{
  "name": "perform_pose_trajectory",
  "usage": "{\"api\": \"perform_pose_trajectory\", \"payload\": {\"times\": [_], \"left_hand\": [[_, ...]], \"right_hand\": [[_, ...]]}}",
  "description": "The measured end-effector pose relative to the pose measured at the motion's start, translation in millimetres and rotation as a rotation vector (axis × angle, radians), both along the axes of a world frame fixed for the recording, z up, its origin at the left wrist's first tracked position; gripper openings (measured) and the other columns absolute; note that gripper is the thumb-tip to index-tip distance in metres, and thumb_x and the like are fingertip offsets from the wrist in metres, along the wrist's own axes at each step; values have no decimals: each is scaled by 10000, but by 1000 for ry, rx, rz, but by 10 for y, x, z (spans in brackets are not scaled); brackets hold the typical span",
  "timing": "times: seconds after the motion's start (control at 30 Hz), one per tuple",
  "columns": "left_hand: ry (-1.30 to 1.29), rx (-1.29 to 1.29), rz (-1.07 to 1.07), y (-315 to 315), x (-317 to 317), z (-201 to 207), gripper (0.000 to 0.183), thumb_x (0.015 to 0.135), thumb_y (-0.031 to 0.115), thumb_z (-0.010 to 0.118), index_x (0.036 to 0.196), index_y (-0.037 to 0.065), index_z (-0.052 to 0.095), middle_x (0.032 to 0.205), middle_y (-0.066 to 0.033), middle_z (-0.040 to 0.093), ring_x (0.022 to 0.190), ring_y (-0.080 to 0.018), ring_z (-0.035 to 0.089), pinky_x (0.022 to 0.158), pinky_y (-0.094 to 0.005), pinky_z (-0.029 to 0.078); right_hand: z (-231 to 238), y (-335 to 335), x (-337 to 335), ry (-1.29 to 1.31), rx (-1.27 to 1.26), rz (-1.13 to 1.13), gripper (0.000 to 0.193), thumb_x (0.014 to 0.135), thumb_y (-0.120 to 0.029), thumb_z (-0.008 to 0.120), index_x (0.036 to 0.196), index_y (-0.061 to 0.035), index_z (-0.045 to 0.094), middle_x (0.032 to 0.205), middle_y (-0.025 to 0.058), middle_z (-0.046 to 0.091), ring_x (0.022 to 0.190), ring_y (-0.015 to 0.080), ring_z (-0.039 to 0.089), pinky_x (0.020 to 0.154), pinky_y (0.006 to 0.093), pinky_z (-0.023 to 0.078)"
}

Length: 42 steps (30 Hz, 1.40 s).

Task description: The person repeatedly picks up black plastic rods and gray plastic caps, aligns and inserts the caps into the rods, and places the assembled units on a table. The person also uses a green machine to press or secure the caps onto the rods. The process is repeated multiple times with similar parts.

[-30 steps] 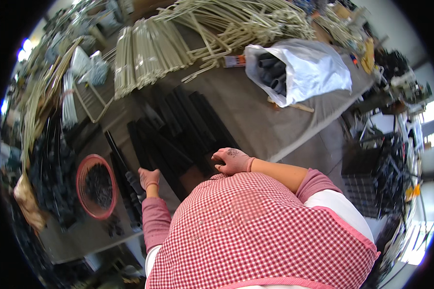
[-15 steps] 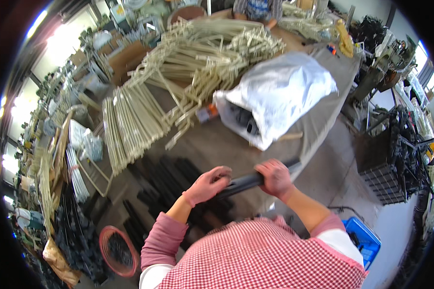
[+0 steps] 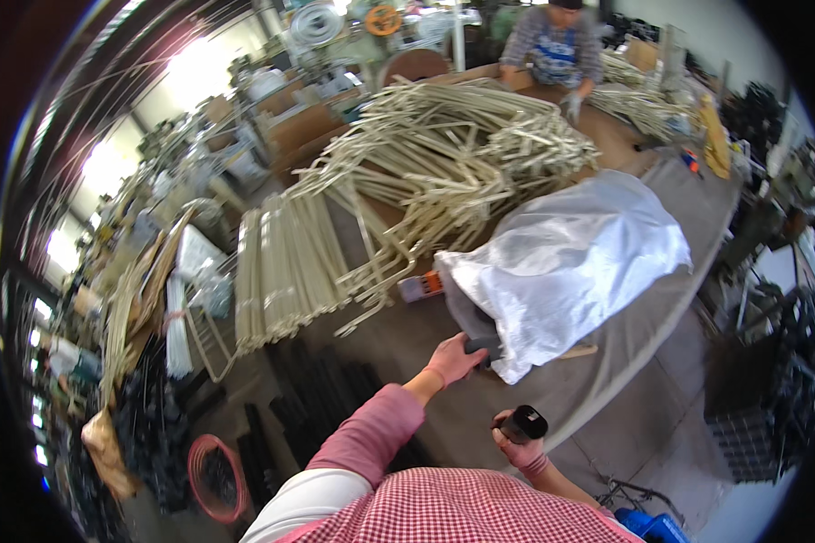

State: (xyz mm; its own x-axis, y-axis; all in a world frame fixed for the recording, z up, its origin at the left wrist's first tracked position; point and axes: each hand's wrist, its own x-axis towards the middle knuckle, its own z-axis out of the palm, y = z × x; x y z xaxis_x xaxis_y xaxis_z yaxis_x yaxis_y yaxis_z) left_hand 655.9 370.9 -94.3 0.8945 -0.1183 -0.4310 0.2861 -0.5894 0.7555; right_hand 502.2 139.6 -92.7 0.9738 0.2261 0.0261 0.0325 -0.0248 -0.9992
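Note:
My left hand [image 3: 455, 359] is at the mouth of a large white woven sack [image 3: 581, 262] lying on its side, its fingers closed on a small black fitting [image 3: 484, 347]. In my right hand [image 3: 519, 449], close to my apron, is a black tube [image 3: 527, 422], its dark end tilted up toward me. Most of that tube is hidden behind its end. To the left of my left arm, several black tubes [image 3: 330, 394] lie side by side on the table.
A high pile of cream-coloured rods [image 3: 462, 149] covers the table's far side, with a neat row of them [image 3: 290, 262] at left. A small orange-and-white box [image 3: 421, 287] lies beside the sack. Another person [image 3: 552, 50] works across the table. A black crate [image 3: 743, 434] stands at right.
My left hand has let go of the black tube and moved forward to the sack's mouth. My right hand has drawn the tube back and turned it end-up. The view has shifted.

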Motion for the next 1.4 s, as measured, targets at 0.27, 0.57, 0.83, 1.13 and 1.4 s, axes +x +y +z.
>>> {"api": "perform_pose_trajectory", "payload": {"times": [0.27,0.57,0.83,1.13,1.4], "left_hand": [[-52,-1829,919,1451,-2006,763,443,966,241,686,1342,65,535,1228,-104,636,1188,-267,607,1014,-420,538],[-802,-1524,435,2200,-2913,1729,457,910,95,678,1337,42,526,1248,-160,592,1152,-303,601,985,-413,530],[-996,-1442,773,2578,-3680,2215,422,893,139,684,1280,29,555,1103,-176,663,957,-286,677,887,-433,564],[-1267,-1535,652,2894,-4003,2189,444,866,22,673,1293,71,561,1079,-97,636,1036,-286,631,1007,-508,509],[-1156,-1626,698,2971,-4149,2153,389,972,222,675,1310,56,577,1156,-140,682,1054,-315,668,1086,-603,445]], "right_hand": [[-98,960,187,196,129,209,169,889,-105,743,874,-91,575,712,-32,565,627,69,539,568,258,449],[1287,1946,-465,322,231,835,286,937,-140,745,1127,-28,563,915,79,679,801,187,710,712,349,625],[1590,2329,-1025,339,140,1076,271,935,-148,743,1119,-24,588,903,37,663,756,119,670,691,291,579],[1583,2599,-1274,221,87,1167,289,917,-134,763,1116,-14,592,878,21,644,739,103,656,666,274,560],[1681,2635,-1301,251,70,1126,275,932,-128,741,1130,-18,585,868,24,644,723,111,654,659,275,555]]}}
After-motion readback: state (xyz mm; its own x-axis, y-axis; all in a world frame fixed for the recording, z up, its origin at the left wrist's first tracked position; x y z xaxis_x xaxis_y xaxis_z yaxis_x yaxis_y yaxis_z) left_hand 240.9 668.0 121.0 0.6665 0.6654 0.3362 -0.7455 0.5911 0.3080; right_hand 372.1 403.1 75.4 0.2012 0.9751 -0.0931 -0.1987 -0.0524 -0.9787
